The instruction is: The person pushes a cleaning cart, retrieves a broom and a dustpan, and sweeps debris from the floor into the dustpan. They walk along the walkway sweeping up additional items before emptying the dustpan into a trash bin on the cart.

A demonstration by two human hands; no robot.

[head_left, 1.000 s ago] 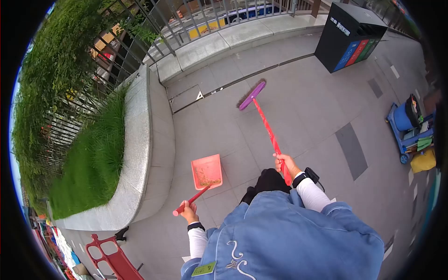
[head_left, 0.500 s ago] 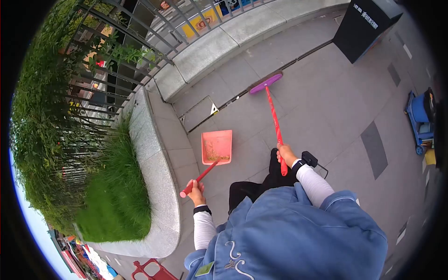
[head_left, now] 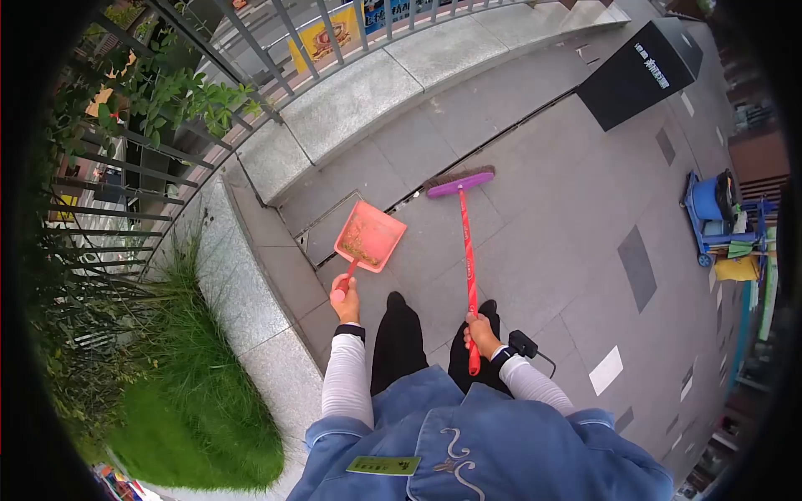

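My left hand (head_left: 344, 300) grips the red handle of a salmon-pink dustpan (head_left: 368, 236), which holds some brownish debris and hangs ahead of me over the grey paving. My right hand (head_left: 480, 332) is closed around the red handle of a broom (head_left: 466, 250). Its purple head (head_left: 459, 182) rests on the pavement near a drainage seam. My two black shoes show between the hands.
A curved granite planter kerb (head_left: 251, 301) with grass (head_left: 196, 401) lies to my left. A stone ledge (head_left: 368, 88) with a metal railing runs ahead. A black recycling bin (head_left: 639, 75) stands at the far right, a blue cleaning cart (head_left: 718, 213) further right.
The view has swung round toward the railing. The dustpan has come closer to the broom and both now point ahead of my feet; both hands keep their grip.
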